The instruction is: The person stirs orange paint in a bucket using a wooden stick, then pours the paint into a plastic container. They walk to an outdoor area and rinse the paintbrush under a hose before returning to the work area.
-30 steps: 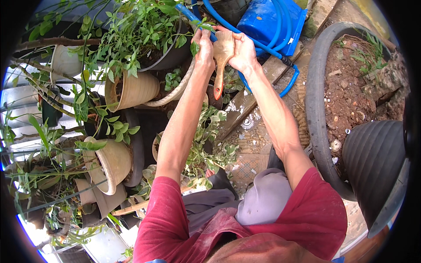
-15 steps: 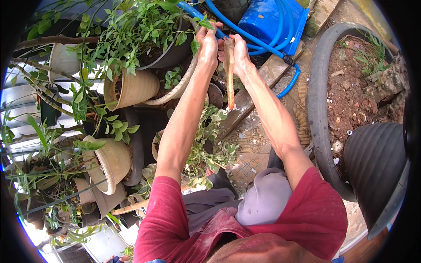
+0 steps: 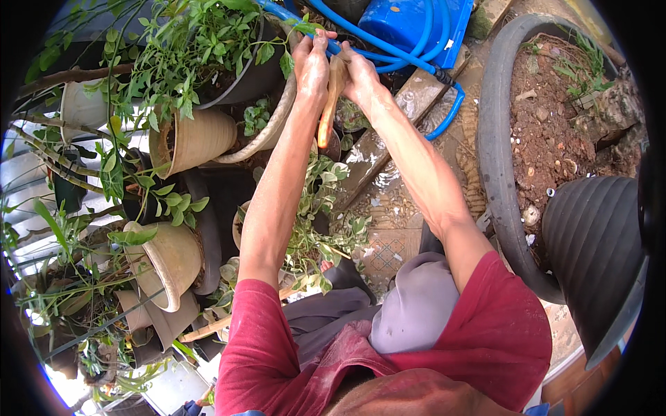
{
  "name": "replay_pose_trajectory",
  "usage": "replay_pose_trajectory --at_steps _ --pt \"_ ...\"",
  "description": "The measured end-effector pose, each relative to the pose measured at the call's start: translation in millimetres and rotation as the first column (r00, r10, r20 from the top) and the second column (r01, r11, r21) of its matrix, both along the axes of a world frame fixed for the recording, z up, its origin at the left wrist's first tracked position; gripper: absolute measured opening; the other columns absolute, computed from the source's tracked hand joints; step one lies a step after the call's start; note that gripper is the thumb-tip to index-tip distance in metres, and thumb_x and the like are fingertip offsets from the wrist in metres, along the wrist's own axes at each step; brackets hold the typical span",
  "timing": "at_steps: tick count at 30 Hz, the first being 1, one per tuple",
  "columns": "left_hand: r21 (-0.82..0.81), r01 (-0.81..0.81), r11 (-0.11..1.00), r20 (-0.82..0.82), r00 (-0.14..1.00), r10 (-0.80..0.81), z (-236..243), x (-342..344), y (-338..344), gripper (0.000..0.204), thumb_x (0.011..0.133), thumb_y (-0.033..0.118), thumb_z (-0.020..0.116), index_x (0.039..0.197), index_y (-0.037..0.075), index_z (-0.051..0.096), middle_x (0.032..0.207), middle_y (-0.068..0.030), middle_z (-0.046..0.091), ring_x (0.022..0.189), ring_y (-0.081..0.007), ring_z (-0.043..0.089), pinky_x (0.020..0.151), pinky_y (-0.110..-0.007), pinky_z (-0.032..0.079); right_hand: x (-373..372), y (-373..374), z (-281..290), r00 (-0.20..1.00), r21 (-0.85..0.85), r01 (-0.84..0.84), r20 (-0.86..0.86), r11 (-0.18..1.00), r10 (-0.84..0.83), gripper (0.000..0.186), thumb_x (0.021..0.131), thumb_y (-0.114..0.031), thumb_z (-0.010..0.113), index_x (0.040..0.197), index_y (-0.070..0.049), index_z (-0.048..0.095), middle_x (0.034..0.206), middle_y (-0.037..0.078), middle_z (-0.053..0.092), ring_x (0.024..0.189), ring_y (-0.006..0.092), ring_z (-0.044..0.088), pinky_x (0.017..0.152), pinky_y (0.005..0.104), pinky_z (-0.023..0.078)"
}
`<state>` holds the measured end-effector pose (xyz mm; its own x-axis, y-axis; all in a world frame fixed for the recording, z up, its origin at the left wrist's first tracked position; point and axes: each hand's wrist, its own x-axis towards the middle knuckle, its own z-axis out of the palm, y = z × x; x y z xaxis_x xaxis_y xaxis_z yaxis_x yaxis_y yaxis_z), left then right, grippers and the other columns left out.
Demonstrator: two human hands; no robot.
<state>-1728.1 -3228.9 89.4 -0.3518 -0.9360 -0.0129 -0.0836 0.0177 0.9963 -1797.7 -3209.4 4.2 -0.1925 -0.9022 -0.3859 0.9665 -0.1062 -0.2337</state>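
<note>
Both my hands are together at the top middle, over a blue hose. My left hand has its fingers curled at the hose. They are partly hidden, and I cannot make out what they close on. My right hand is closed about the upper part of a wooden handle. The handle hangs down between my wrists, with its orange-brown end lowest. Its upper end is hidden among my fingers. My hands and forearms look wet.
Potted plants crowd the left, among them a tipped beige pot and a round cream pot. A blue tub stands behind the hose loops. A wooden plank lies beyond my right forearm. A large soil-filled planter and a black ribbed pot are at right.
Both hands and the wooden handle have shifted slightly left and up in the view. The handle's lower end has swung to the left. More wet shine shows on the ground near the plank.
</note>
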Motion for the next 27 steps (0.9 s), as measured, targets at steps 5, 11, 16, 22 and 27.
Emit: replay_pose_trajectory --at_steps 5,11,16,22,27 --pt "-0.146 0.047 0.988 0.105 0.994 -0.032 -28.6 18.5 -15.6 0.033 0.103 0.031 0.052 0.101 0.004 0.07 0.079 0.0005 0.062 0.068 -0.0076 0.054 0.06 -0.025 0.044 -1.1 16.0 3.9 0.986 0.016 -0.148 0.085 0.989 0.146 0.027 0.099 -0.026 0.05 0.101 0.0 0.055 0.096 0.016 0.063 0.09 0.027 0.062 0.086 0.044 0.051" --pt "-0.215 0.003 0.977 0.262 0.964 0.055 -48.3 17.4 -6.5 0.031 0.094 0.037 0.061 0.093 0.01 0.076 0.109 -0.0219 0.058 0.111 -0.0329 0.051 0.097 -0.044 0.042 -9.4 36.6 -6.2 0.996 -0.084 -0.066 -0.073 0.994 0.06 0.021 0.096 -0.004 0.049 0.111 0.008 0.057 0.107 0.02 0.064 0.101 0.0282 0.064 0.091 0.0393 0.053" --pt "-0.313 0.156 0.937 0.37 0.929 -0.031 -47.6 14.8 16.1 0.032 0.095 0.034 0.061 0.098 0.005 0.075 0.098 -0.0195 0.063 0.096 -0.0284 0.061 0.088 -0.041 0.048 -29.7 71.6 3.6 0.957 0.139 -0.227 -0.153 0.964 0.248 0.026 0.093 0.002 0.051 0.118 0.012 0.051 0.119 0.023 0.06 0.114 0.0316 0.059 0.104 0.0417 0.047" --pt "-0.025 0.171 0.985 0.322 0.934 -0.154 -60.7 16.2 16.0 0.037 0.087 0.043 0.067 0.099 0.01 0.077 0.108 -0.0227 0.069 0.111 -0.0411 0.06 0.098 -0.048 0.046 -32.5 106.8 28.9 0.851 0.207 -0.353 -0.334 0.912 0.405 0.036 0.097 0.001 0.048 0.128 0.015 0.038 0.128 0.027 0.053 0.122 0.0364 0.056 0.101 0.0442 0.05" --pt "0.091 0.331 0.939 0.45 0.827 -0.336 -40.8 5.4 27.7 0.044 0.084 0.045 0.07 0.099 0.004 0.075 0.104 -0.0223 0.071 0.101 -0.0361 0.068 0.091 -0.042 0.052 -53.2 128.8 28.5 0.676 0.353 -0.316 -0.568 0.881 0.47 0.044 0.097 0.001 0.05 0.137 0.01 0.032 0.123 0.028 0.057 0.102 0.0364 0.068 0.075 0.0357 0.06"
